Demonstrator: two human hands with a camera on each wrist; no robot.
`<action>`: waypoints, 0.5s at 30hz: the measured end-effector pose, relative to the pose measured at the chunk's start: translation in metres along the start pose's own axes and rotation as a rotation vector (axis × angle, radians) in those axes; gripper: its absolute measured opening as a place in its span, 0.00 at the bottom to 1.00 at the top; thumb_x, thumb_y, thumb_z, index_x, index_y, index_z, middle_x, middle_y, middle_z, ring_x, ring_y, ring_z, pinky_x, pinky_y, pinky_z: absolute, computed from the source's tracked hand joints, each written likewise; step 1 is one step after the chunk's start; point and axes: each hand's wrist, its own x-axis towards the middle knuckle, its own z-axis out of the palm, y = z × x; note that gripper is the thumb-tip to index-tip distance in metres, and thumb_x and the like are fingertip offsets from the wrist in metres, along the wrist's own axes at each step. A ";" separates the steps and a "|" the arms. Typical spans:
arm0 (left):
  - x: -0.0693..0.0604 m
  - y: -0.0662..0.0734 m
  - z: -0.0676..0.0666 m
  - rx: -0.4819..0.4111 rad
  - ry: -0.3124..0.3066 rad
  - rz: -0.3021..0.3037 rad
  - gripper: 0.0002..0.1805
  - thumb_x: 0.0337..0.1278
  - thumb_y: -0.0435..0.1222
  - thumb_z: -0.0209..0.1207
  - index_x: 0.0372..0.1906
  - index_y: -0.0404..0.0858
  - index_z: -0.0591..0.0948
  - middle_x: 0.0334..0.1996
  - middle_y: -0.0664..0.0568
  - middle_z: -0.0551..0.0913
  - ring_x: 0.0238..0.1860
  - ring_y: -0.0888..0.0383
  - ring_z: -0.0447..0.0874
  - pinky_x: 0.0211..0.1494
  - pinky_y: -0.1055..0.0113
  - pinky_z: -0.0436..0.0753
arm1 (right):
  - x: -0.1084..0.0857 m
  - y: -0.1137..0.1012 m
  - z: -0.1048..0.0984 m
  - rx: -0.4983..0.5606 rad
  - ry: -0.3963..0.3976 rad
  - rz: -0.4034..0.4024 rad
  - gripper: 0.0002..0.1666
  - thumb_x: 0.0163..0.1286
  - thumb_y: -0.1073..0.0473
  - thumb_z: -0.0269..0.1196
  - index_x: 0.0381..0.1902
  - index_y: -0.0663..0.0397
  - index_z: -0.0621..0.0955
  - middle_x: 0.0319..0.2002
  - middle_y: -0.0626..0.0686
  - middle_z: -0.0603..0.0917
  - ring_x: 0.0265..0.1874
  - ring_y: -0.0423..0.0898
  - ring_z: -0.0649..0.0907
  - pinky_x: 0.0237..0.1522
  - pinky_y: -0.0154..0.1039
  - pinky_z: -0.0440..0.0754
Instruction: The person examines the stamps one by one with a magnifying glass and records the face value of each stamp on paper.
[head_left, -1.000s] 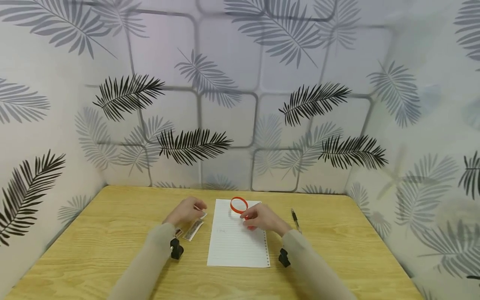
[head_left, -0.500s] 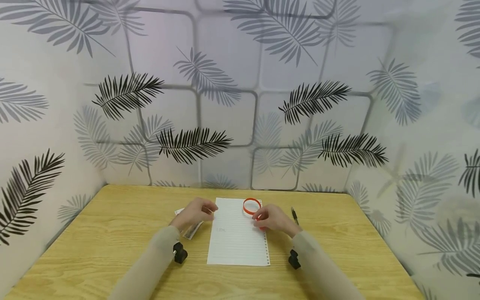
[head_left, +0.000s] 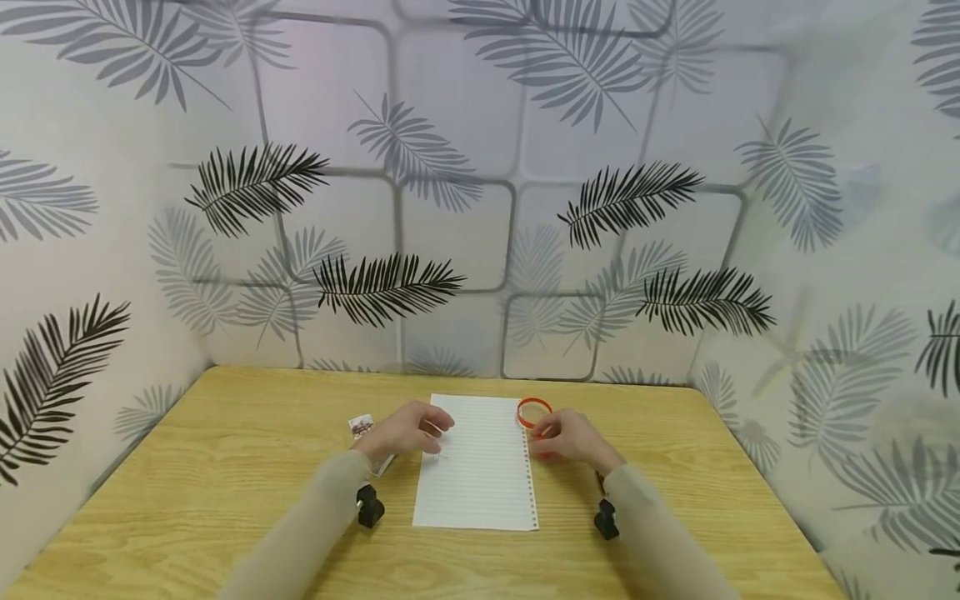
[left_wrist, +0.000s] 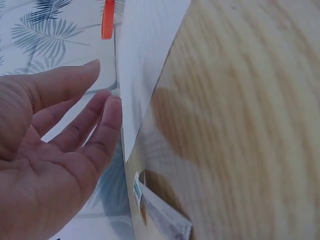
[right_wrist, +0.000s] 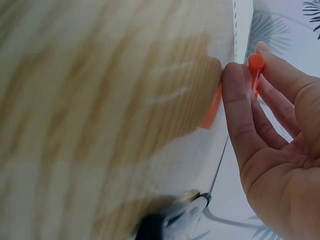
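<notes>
My right hand (head_left: 573,437) pinches the red handle of a magnifying glass (head_left: 534,402) between thumb and fingertips. The round lens points away from me, over the sheet's upper right edge. In the right wrist view the handle's end (right_wrist: 256,62) shows between the fingers. My left hand (head_left: 408,429) hovers over the left edge of a lined paper sheet (head_left: 476,492), fingers loosely bent and holding nothing. Beside and partly beneath that hand lie small printed papers (head_left: 361,425) that look like postage stamps; one stamp (left_wrist: 167,217) stands bent in the left wrist view. Faint handwriting marks the sheet.
A black pen (head_left: 599,483) lies right of the sheet, mostly hidden by my right wrist. The wooden table (head_left: 225,467) meets leaf-patterned walls (head_left: 457,250) at the back and sides.
The magnifying glass has moved right with my right hand, from over the sheet to its right edge. My left hand has moved right from the stamps to the sheet's left edge.
</notes>
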 end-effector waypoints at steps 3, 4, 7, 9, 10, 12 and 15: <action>0.003 -0.002 0.002 0.021 -0.008 0.002 0.22 0.51 0.20 0.62 0.55 0.28 0.79 0.53 0.36 0.80 0.54 0.42 0.79 0.57 0.55 0.80 | -0.004 0.006 -0.004 0.046 -0.011 0.003 0.11 0.57 0.58 0.74 0.36 0.56 0.86 0.29 0.49 0.85 0.26 0.40 0.81 0.29 0.34 0.81; 0.003 -0.003 0.002 0.030 -0.012 0.007 0.22 0.51 0.20 0.62 0.54 0.28 0.80 0.53 0.37 0.81 0.54 0.43 0.79 0.57 0.54 0.80 | -0.005 0.008 -0.005 0.072 -0.021 0.005 0.11 0.58 0.59 0.73 0.37 0.58 0.86 0.30 0.51 0.86 0.26 0.40 0.82 0.30 0.35 0.82; 0.005 -0.006 0.003 0.058 -0.024 0.017 0.21 0.50 0.20 0.63 0.53 0.28 0.80 0.52 0.37 0.81 0.53 0.43 0.80 0.58 0.54 0.79 | -0.008 0.011 -0.009 0.137 -0.052 0.011 0.12 0.59 0.60 0.72 0.39 0.61 0.85 0.33 0.53 0.87 0.27 0.42 0.84 0.32 0.38 0.85; 0.005 -0.007 0.004 0.073 -0.029 0.021 0.21 0.50 0.20 0.63 0.53 0.27 0.80 0.52 0.37 0.82 0.54 0.43 0.80 0.59 0.53 0.79 | -0.009 0.014 -0.010 0.170 -0.072 0.017 0.13 0.60 0.60 0.71 0.40 0.63 0.85 0.34 0.54 0.87 0.28 0.42 0.85 0.33 0.39 0.85; 0.005 -0.007 0.004 0.079 -0.033 0.024 0.21 0.51 0.20 0.63 0.53 0.28 0.80 0.52 0.37 0.82 0.54 0.43 0.80 0.58 0.54 0.79 | -0.008 0.015 -0.011 0.182 -0.082 0.019 0.14 0.61 0.60 0.71 0.41 0.64 0.85 0.35 0.55 0.87 0.28 0.42 0.85 0.34 0.39 0.85; 0.005 -0.008 0.005 0.081 -0.041 0.026 0.20 0.51 0.20 0.63 0.52 0.28 0.81 0.51 0.38 0.83 0.53 0.44 0.80 0.58 0.54 0.79 | -0.007 0.018 -0.011 0.196 -0.099 0.025 0.14 0.61 0.60 0.70 0.42 0.64 0.85 0.36 0.55 0.87 0.28 0.42 0.85 0.34 0.39 0.86; 0.005 -0.009 0.006 0.081 -0.050 0.028 0.20 0.51 0.21 0.63 0.52 0.29 0.82 0.51 0.39 0.83 0.53 0.44 0.81 0.58 0.54 0.79 | -0.006 0.020 -0.013 0.205 -0.131 0.024 0.14 0.63 0.60 0.69 0.43 0.64 0.85 0.37 0.54 0.87 0.28 0.41 0.84 0.34 0.38 0.86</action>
